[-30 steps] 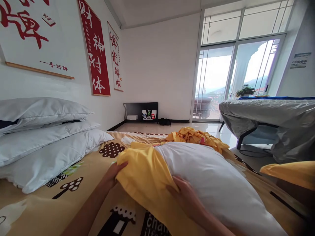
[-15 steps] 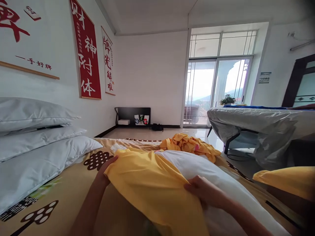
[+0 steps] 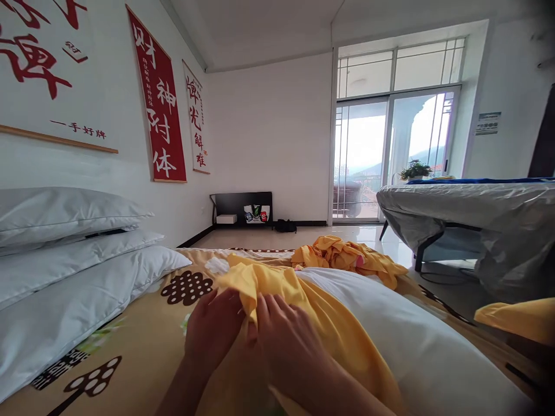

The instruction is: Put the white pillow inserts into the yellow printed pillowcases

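Left of the plump white bed pillow (image 3: 416, 346), three stacked white pillows (image 3: 65, 260) line the wall. Your left hand (image 3: 212, 332) and right hand (image 3: 288, 346), side by side, clench the bunched yellow fabric pillowcase (image 3: 312, 300) over that pillow's left end; its long axis runs rightward from your fingers.

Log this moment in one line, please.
left hand: gripping yellow pillowcase | right hand: beside it, same fold | white pillow: partly covered

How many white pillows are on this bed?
4. Three lie stacked by the left wall: top pillow, middle pillow, bottom pillow. The fourth lies nearest, partly inside a yellow pillowcase. More may be hidden.
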A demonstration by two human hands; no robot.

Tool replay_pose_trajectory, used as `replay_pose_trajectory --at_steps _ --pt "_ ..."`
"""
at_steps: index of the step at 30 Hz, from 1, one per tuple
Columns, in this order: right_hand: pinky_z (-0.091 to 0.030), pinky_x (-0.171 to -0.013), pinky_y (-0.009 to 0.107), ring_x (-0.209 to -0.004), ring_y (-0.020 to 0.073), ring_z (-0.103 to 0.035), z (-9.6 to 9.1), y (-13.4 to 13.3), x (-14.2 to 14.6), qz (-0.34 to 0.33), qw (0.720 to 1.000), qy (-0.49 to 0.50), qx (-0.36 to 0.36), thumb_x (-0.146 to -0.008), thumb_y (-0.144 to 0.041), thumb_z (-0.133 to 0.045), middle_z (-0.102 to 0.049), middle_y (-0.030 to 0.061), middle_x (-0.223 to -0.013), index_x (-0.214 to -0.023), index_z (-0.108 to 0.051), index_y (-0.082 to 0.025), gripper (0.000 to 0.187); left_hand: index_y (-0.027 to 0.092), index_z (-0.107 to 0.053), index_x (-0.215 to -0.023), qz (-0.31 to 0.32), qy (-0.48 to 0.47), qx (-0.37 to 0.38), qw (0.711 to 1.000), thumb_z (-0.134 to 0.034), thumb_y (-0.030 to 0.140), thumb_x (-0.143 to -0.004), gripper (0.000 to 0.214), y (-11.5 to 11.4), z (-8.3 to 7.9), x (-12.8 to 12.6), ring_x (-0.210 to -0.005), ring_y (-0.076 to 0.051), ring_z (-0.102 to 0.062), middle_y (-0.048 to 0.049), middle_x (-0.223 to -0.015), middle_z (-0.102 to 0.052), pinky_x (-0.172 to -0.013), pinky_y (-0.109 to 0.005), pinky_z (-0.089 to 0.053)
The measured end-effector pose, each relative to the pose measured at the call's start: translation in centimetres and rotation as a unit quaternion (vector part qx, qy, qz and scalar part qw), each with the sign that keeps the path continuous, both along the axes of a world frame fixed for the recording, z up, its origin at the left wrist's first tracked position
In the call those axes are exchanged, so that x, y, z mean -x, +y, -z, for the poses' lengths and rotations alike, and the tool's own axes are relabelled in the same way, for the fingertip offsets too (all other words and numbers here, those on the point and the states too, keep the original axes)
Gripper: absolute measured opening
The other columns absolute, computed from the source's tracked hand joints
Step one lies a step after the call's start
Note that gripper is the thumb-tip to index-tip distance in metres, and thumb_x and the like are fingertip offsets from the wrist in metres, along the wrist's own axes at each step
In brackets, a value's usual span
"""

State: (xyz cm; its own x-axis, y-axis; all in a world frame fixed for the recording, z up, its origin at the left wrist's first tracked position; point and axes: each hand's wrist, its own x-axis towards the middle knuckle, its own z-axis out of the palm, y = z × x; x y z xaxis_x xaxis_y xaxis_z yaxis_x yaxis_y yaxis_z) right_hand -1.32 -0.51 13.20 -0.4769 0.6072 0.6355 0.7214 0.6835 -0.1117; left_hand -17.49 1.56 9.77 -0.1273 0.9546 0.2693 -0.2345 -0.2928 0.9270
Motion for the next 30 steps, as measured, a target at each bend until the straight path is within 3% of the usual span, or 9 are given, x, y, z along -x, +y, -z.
replay_pose_trajectory --at_steps 2,4,7,9,13,17,21,25,30 --pt "-0.038 -0.061 0.029 -0.070 0.0194 -0.056 -0.2 1.8 -0.7 -0.019 0.994 0.059 0.094 -0.084 -0.028 -0.049 -0.063 0.0068 -0.076 -0.078 -0.059 -0.017 0.015 0.018 -0.066 -0.093 0.054 -0.012 -0.031 0.998 -0.047 0.054 -0.077 0.044 0.6 0.1 -0.5 -0.099 -0.029 -0.061 -0.0117 -0.104 -0.068 -0.084 -0.043 -0.051" --pt "-0.037 -0.059 0.027 -0.065 0.0159 -0.052 -0.2 3.5 -1.6 -0.064 0.962 0.169 0.205 -0.083 -0.030 -0.050 -0.061 0.0027 -0.070 -0.071 -0.057 -0.017 0.018 0.018 -0.063 -0.099 0.074 -0.008 -0.065 0.995 -0.056 0.046 -0.074 0.039 1.3 0.4 -1.2 -0.103 -0.028 -0.059 -0.0106 -0.107 -0.065 -0.089 -0.040 -0.048" --pt "-0.035 -0.055 0.024 -0.060 0.0122 -0.046 0.3 4.9 -2.6 -0.116 0.892 0.312 0.307 -0.081 -0.038 -0.054 -0.054 -0.0016 -0.063 -0.068 -0.055 -0.017 0.025 0.019 -0.058 -0.102 -0.060 0.092 -0.155 0.982 -0.062 0.032 -0.076 0.030 1.7 1.3 -2.1 -0.097 -0.022 -0.057 -0.0076 -0.102 -0.062 -0.086 -0.033 -0.046" --pt "-0.031 -0.051 0.024 -0.056 0.0101 -0.039 0.5 4.6 -2.9 -0.121 0.876 0.347 0.313 -0.078 -0.045 -0.058 -0.044 -0.0040 -0.057 -0.061 -0.050 -0.017 0.033 0.019 -0.057 -0.102 -0.179 0.191 -0.225 0.938 -0.061 0.031 -0.080 0.025 1.4 1.7 -2.5 -0.093 -0.021 -0.055 -0.0076 -0.100 -0.059 -0.082 -0.032 -0.045" --pt "-0.035 -0.059 0.023 -0.063 0.0107 -0.041 -0.8 2.7 -3.6 -0.171 0.907 0.291 0.250 -0.078 -0.047 -0.060 -0.046 -0.0029 -0.063 -0.055 -0.046 -0.018 0.040 0.021 -0.062 -0.106 -0.224 0.287 -0.298 0.882 -0.058 0.030 -0.084 0.024 1.1 2.5 -2.8 -0.097 -0.023 -0.053 -0.0090 -0.103 -0.057 -0.084 -0.033 -0.044" --pt "-0.042 -0.078 0.027 -0.082 0.0154 -0.056 -2.4 2.9 -4.9 -0.302 0.876 0.215 0.307 -0.089 -0.048 -0.044 -0.064 0.0032 -0.084 -0.075 -0.064 -0.018 0.039 0.022 -0.066 -0.100 -0.200 0.270 -0.293 0.895 -0.047 0.028 -0.091 0.022 1.7 4.0 -3.2 -0.091 -0.021 -0.056 -0.0080 -0.095 -0.058 -0.076 -0.030 -0.047" --pt "-0.044 -0.071 0.027 -0.075 0.0156 -0.057 -1.5 4.4 -5.2 -0.190 0.899 0.270 0.287 -0.083 -0.039 -0.051 -0.066 0.0034 -0.079 -0.078 -0.064 -0.017 0.026 0.022 -0.063 -0.107 -0.173 0.203 -0.252 0.930 -0.045 0.035 -0.092 0.027 2.2 5.6 -3.8 -0.096 -0.022 -0.058 -0.0097 -0.100 -0.059 -0.082 -0.032 -0.048" --pt "-0.040 -0.063 0.025 -0.068 0.0134 -0.053 0.9 3.7 -2.9 -0.158 0.940 0.181 0.243 -0.082 -0.028 -0.052 -0.064 0.0023 -0.078 -0.077 -0.061 -0.018 0.015 0.020 -0.060 -0.111 -0.177 0.131 -0.201 0.954 -0.056 0.044 -0.086 0.035 2.4 6.8 -3.8 -0.104 -0.024 -0.057 -0.0121 -0.110 -0.060 -0.086 -0.033 -0.048" --pt "-0.037 -0.060 0.023 -0.064 0.0126 -0.052 3.3 2.2 -0.2 -0.140 0.956 0.186 0.177 -0.086 -0.021 -0.044 -0.062 0.0004 -0.072 -0.085 -0.055 -0.019 0.011 0.020 -0.059 -0.085 -0.214 0.097 -0.159 0.959 -0.057 0.048 -0.083 0.029 1.5 5.6 -3.4 -0.076 -0.019 -0.058 -0.0049 -0.082 -0.061 -0.066 -0.028 -0.048"
